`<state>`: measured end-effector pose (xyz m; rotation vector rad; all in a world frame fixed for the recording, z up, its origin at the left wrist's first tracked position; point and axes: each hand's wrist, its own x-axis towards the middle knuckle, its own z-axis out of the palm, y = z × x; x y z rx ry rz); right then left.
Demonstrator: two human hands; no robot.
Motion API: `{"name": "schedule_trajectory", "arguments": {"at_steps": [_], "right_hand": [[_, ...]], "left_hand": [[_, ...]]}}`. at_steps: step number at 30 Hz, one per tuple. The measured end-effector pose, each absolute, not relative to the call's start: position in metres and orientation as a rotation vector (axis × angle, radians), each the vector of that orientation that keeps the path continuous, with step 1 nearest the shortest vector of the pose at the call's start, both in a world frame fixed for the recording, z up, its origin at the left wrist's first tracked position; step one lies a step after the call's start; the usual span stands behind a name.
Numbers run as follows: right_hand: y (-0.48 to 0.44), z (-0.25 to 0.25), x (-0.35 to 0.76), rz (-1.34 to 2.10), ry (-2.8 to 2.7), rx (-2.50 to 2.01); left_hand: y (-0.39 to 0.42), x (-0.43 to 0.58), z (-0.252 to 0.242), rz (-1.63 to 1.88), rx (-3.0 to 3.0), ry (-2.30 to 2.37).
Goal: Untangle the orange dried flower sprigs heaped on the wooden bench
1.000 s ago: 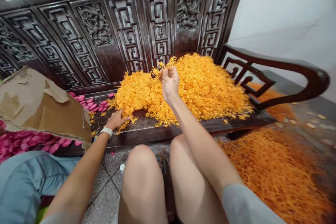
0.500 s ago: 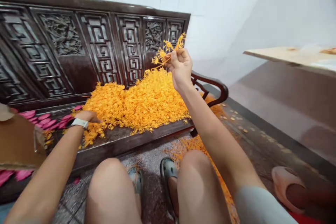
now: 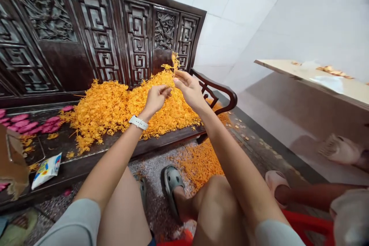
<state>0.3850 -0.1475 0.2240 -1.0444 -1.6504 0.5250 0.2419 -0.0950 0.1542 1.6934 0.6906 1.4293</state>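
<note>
My right hand [image 3: 190,89] is raised over the bench and pinches a yellow-orange sprig of artificial-looking flowers [image 3: 174,61] between thumb and fingers. Close beside it, my left hand [image 3: 157,99], with a white watch band at the wrist, has its fingers pinched together by the sprig's lower end. What lies in those fingertips blends into the heap behind and cannot be made out. Beneath both hands, a large heap of loose orange flower pieces [image 3: 99,107] covers much of the dark wooden bench seat [image 3: 111,144].
Pink flower pieces [image 3: 24,123], a cardboard box [image 3: 11,157] and a white packet [image 3: 47,171] are on the left. The carved backrest [image 3: 67,61] and curved armrest [image 3: 227,92] bound the bench. Orange bits [image 3: 201,161] cover the floor; another person's leg [image 3: 308,196] is at right.
My left hand has left the heap's left edge and come up beside my right hand. The sprig is lower and slightly further left. The view has shifted, and the white packet now shows.
</note>
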Motion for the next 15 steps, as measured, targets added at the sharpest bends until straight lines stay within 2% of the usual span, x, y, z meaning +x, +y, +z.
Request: {"name": "schedule_trajectory", "arguments": {"at_steps": [5, 10, 15], "right_hand": [[-0.152, 0.181, 0.395, 0.256, -1.909, -1.394], [-0.141, 0.132, 0.384, 0.362, -2.085, -1.323], [-0.13, 0.117, 0.372, 0.585, -1.941, -1.143]], "left_hand": [[-0.092, 0.23, 0.135, 1.582, 1.175, 0.744], [-0.09, 0.203, 0.128, 1.677, 0.945, 0.825], [-0.083, 0.172, 0.128, 1.7, 1.03, 0.957]]}}
